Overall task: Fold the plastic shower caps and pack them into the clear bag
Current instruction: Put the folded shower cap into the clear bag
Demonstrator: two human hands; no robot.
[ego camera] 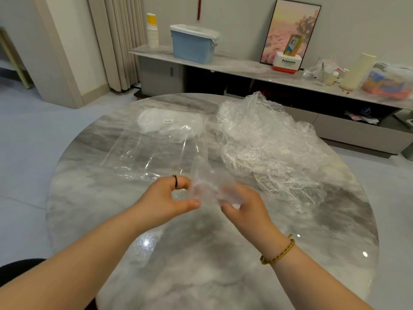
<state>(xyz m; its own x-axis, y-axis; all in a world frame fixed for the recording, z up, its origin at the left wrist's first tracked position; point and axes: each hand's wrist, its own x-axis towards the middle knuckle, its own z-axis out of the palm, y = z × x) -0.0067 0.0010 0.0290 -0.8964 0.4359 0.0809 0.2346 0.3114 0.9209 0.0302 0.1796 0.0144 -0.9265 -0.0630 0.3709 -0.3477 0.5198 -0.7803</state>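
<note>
Shower cap (211, 186), blurred at frame centre, is pinched by left hand (169, 198) and right hand (243, 206); clear bag (156, 148) lies upper-left, cap pile (268, 148) right.

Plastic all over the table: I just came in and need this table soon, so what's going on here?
A person is working one crumpled shower cap between both hands. The left hand and right hand grip it just above the marble table. The cap is blurred, so the fold stage is unclear. A pile of loose caps sits to the right. The clear bag lies flat ahead on the left, with folded caps at its far end.
</note>
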